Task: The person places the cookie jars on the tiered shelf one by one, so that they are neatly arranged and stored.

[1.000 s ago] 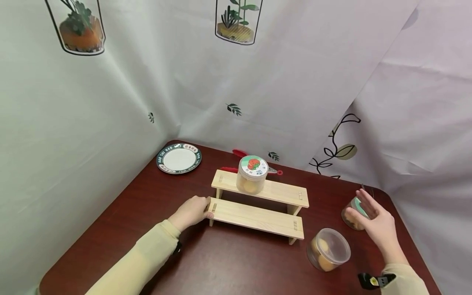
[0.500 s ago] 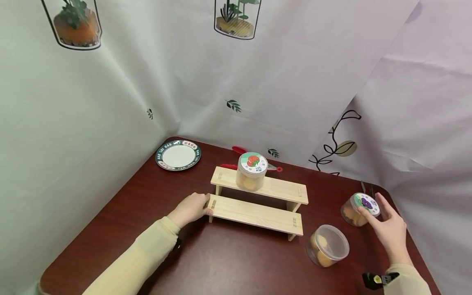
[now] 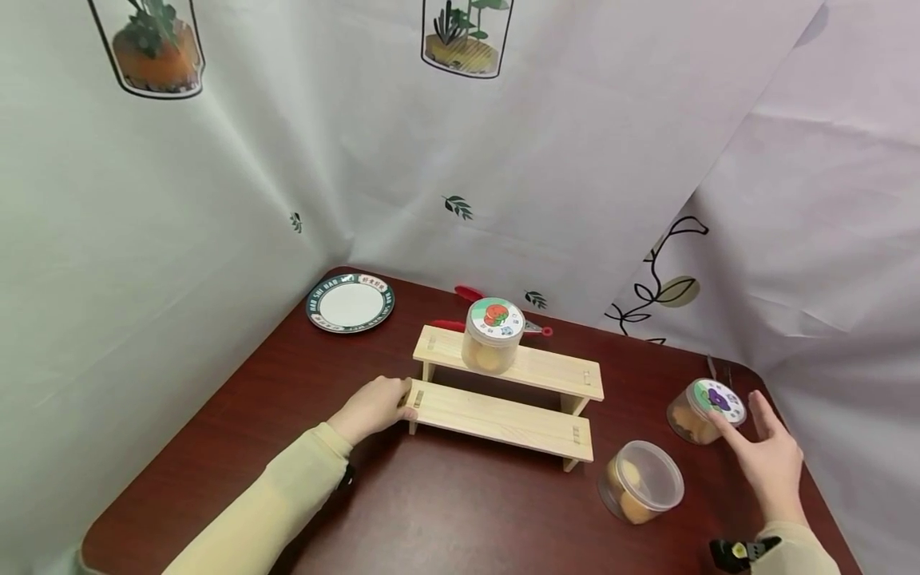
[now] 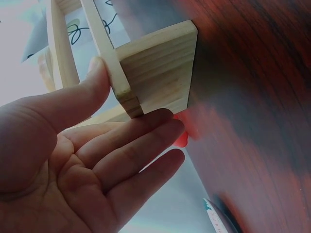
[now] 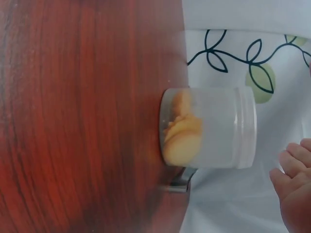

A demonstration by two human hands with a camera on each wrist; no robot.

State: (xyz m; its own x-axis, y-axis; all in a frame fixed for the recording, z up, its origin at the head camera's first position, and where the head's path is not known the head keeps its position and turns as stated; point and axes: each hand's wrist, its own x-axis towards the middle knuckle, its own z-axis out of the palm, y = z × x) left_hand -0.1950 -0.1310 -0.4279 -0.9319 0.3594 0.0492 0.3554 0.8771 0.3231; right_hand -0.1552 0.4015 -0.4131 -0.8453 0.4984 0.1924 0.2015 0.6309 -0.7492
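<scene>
A two-tier wooden shelf rack (image 3: 496, 419) stands mid-table. My left hand (image 3: 371, 410) pinches the left end of its lower board, thumb on one face and fingers on the other, as the left wrist view shows. On the upper board sits a lidded jar (image 3: 489, 353) with a tomato picture on its lid. At the right, a clear jar with a grape-like lid picture (image 3: 693, 417) holds cookies. My right hand (image 3: 772, 459) is beside this jar, fingers spread and holding nothing; in the right wrist view it is apart from the lid.
A lidless clear jar (image 3: 638, 483) with round cookies stands at the rack's right front. A green-rimmed plate (image 3: 350, 303) lies at the back left. Red-handled utensils (image 3: 470, 293) lie behind the rack. Metal cutlery (image 3: 711, 367) lies behind the grape-lidded jar, near the curtain.
My right hand has drawn off to the right from the grape-lidded jar, uncovering its lid picture. The jar stays where it was. My left hand keeps its hold on the rack.
</scene>
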